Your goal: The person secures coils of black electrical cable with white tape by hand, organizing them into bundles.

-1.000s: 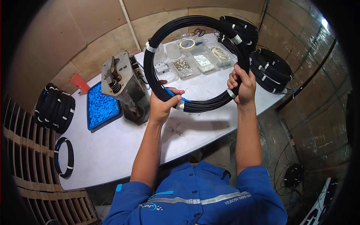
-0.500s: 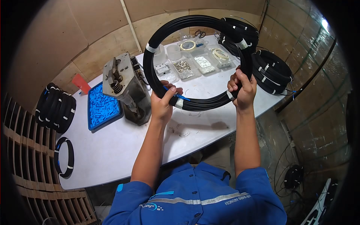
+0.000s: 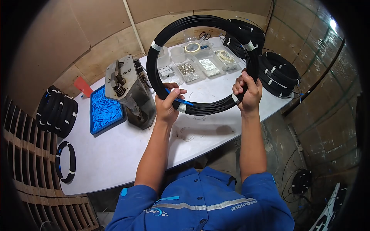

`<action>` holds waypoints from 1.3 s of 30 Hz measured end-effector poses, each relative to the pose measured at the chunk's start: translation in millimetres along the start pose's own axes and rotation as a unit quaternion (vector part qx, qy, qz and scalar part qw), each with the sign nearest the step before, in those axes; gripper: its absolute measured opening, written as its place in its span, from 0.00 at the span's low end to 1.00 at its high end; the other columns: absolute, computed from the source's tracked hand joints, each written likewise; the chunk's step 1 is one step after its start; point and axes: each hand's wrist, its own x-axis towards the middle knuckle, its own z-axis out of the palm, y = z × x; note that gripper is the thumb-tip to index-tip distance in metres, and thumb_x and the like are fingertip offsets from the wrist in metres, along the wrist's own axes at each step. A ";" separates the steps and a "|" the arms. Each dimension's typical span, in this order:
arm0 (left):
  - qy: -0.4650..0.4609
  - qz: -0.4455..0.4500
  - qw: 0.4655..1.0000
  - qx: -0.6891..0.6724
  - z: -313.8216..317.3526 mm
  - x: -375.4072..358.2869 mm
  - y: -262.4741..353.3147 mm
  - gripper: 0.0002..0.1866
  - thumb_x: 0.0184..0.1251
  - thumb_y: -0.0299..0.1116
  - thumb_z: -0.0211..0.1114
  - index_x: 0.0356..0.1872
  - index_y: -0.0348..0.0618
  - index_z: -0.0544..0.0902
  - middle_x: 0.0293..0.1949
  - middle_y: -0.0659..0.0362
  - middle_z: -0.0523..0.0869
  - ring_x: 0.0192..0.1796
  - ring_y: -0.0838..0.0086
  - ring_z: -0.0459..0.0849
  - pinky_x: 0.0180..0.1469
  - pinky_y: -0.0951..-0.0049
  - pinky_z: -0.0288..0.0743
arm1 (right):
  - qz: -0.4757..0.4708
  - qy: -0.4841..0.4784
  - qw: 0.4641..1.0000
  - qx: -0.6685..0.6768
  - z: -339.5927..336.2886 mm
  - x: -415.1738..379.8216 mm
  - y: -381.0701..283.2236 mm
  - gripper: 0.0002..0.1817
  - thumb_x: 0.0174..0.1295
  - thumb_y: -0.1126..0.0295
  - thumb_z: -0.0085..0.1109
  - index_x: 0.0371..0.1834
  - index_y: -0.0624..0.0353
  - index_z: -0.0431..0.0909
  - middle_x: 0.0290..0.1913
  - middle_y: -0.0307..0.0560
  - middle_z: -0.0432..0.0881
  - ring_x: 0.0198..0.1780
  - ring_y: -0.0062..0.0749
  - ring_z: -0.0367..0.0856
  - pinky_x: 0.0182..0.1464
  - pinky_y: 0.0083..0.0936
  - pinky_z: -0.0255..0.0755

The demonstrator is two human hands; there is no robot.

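Note:
A large coil of black cable (image 3: 153, 73), bound with several white tape bands, is held up over the white table (image 3: 115, 165). My left hand (image 3: 168, 104) grips its lower left side, fingers wrapped around the bundle. Beside that thumb lies a blue connector (image 3: 184, 102) on the cable, close to a white tape band (image 3: 181, 107). My right hand (image 3: 248, 92) is closed around the lower right side of the coil, just above another tape band (image 3: 235, 98). Parts of the fingers are hidden behind the cable.
A metal press (image 3: 133, 92) stands left of the coil, next to a blue tray (image 3: 124, 118) of small blue pieces. Clear bins (image 3: 191, 79) with metal parts sit behind. More cable coils (image 3: 278, 75) lie at right, and others (image 3: 58, 111) at the left edge.
The coil and both hands have shifted very slightly left and its lower edge sits a touch lower. Both hands keep their grip.

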 end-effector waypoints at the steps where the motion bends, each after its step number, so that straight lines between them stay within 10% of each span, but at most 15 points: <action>1: 0.000 0.000 1.000 0.000 -0.4 0.5 0.3 0.13 0.62 0.22 0.67 0.44 0.41 0.75 0.42 0.55 0.80 0.43 0.62 0.88 0.40 0.68 0.81 | -0.002 -0.002 1.000 0.004 -0.2 -0.5 0.2 0.06 0.65 0.71 0.59 0.37 0.60 0.73 0.21 0.35 0.66 0.17 0.19 0.66 0.22 0.21 0.64; 10: 0.022 -0.009 0.999 -0.031 4.9 -1.5 -1.3 0.10 0.64 0.23 0.64 0.43 0.41 0.73 0.32 0.55 0.80 0.41 0.57 0.89 0.44 0.57 0.84 | -0.018 -0.016 1.000 -0.010 4.9 -5.0 -3.3 0.06 0.65 0.71 0.58 0.38 0.61 0.74 0.21 0.35 0.67 0.18 0.19 0.66 0.23 0.21 0.64; 22: 0.054 -0.028 0.998 0.025 -0.4 5.3 16.9 0.12 0.73 0.36 0.60 0.30 0.47 0.70 0.19 0.67 0.64 0.18 0.81 0.64 0.27 0.70 0.70 | 0.021 -0.010 1.000 -0.015 -11.0 1.0 22.4 0.08 0.66 0.71 0.58 0.42 0.63 0.73 0.22 0.38 0.69 0.20 0.21 0.67 0.26 0.22 0.67; 39: 0.009 -0.114 0.991 0.074 -15.2 16.0 43.4 0.09 0.65 0.33 0.68 0.33 0.42 0.76 0.23 0.62 0.75 0.24 0.75 0.79 0.35 0.66 0.84 | 0.113 -0.045 0.992 0.007 -12.0 -2.5 11.4 0.13 0.62 0.78 0.54 0.50 0.62 0.69 0.22 0.35 0.65 0.17 0.17 0.62 0.21 0.20 0.61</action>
